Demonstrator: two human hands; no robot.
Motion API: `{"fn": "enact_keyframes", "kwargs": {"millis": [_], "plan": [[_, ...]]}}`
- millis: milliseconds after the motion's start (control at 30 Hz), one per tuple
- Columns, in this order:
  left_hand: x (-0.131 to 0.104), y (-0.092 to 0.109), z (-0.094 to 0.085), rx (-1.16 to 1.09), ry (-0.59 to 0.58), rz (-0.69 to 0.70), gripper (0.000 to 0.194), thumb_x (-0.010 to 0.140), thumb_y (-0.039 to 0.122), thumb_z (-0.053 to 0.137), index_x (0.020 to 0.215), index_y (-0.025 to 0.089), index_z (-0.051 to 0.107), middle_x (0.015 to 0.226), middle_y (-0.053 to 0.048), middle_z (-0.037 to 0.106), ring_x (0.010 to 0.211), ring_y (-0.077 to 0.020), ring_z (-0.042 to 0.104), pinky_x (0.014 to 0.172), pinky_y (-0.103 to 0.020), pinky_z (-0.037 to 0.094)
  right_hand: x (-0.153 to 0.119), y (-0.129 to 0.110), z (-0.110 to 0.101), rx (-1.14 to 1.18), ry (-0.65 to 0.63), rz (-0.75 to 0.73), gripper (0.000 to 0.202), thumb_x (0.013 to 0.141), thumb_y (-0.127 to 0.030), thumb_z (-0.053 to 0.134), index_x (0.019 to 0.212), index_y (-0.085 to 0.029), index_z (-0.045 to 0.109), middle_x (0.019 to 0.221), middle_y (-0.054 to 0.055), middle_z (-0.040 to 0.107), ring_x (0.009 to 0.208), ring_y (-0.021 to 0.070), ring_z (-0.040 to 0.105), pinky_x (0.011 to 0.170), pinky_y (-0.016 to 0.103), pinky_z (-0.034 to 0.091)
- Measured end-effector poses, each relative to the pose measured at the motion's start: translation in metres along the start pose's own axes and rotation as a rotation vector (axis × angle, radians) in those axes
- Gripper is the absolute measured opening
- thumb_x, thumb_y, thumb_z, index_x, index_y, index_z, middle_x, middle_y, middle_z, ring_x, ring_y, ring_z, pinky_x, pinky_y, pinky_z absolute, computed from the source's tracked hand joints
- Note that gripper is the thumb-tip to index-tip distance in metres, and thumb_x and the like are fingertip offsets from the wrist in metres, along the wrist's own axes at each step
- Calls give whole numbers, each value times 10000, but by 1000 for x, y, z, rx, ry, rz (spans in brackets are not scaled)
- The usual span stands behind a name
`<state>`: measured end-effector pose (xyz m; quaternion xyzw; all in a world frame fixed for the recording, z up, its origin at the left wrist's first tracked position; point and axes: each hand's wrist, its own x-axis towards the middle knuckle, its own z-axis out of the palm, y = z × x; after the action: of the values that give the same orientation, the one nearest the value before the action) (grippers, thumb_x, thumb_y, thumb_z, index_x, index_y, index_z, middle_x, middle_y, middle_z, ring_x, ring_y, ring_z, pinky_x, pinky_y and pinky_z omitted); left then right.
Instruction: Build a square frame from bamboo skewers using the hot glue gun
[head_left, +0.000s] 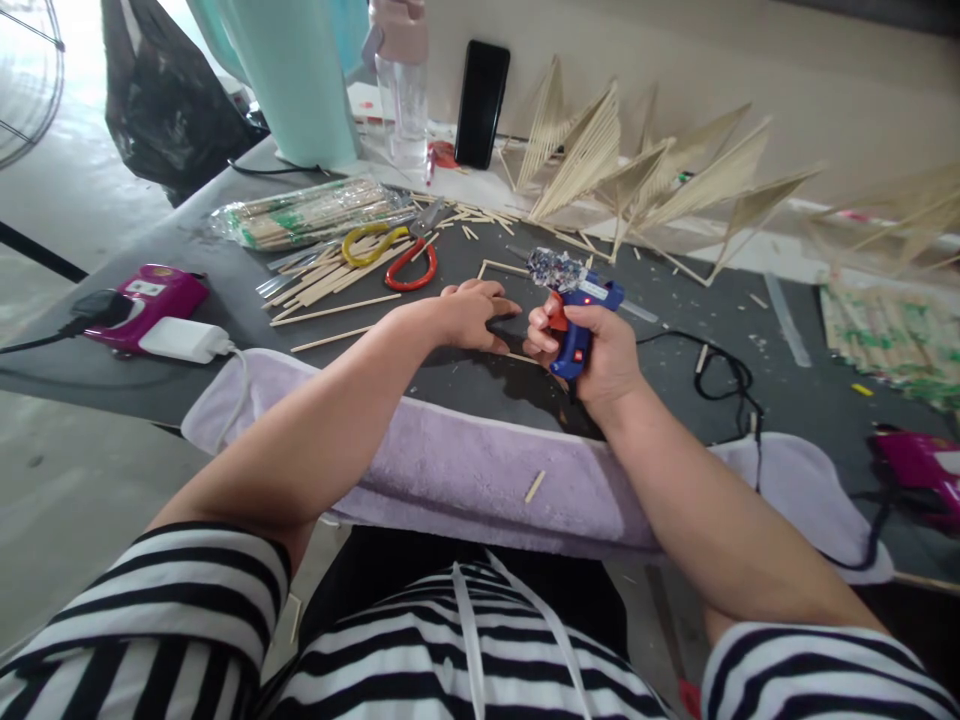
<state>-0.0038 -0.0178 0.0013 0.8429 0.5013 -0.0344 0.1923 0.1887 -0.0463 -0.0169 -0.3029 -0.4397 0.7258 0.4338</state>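
Gray tabletop (450, 385) w/ loose sticks (330, 280), wall bkgd; glue gun (594, 292) up in R hand (611, 355), ctr.
R hand wrapped on gun grip, fingers at orange trigger, nozzle end pointing L; L hand (474, 312) low at tabletop beside joined sticks (506, 267), grip unclear, can't tell. Loose sticks L of hands, w/ red handle (431, 262) + yellow handle (347, 250) nearby. Phone (482, 105) upright near wall, fanned stick pieces (581, 160) to its R. Purple towel (480, 460) along front edge.
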Motion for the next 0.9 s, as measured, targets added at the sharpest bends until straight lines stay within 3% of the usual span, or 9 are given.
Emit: {"fn": "enact_keyframes", "kwargs": {"millis": [900], "plan": [[0, -2, 1, 3, -3, 0, 745, 772, 592, 603, 1474, 413, 426, 1528, -6, 369, 1434, -328, 271, 1179, -477, 244, 2, 2, 3, -37, -5, 61, 168, 658, -319, 649, 751, -194, 587, 776, 13, 571, 560, 102, 467, 570, 273, 458]]}}
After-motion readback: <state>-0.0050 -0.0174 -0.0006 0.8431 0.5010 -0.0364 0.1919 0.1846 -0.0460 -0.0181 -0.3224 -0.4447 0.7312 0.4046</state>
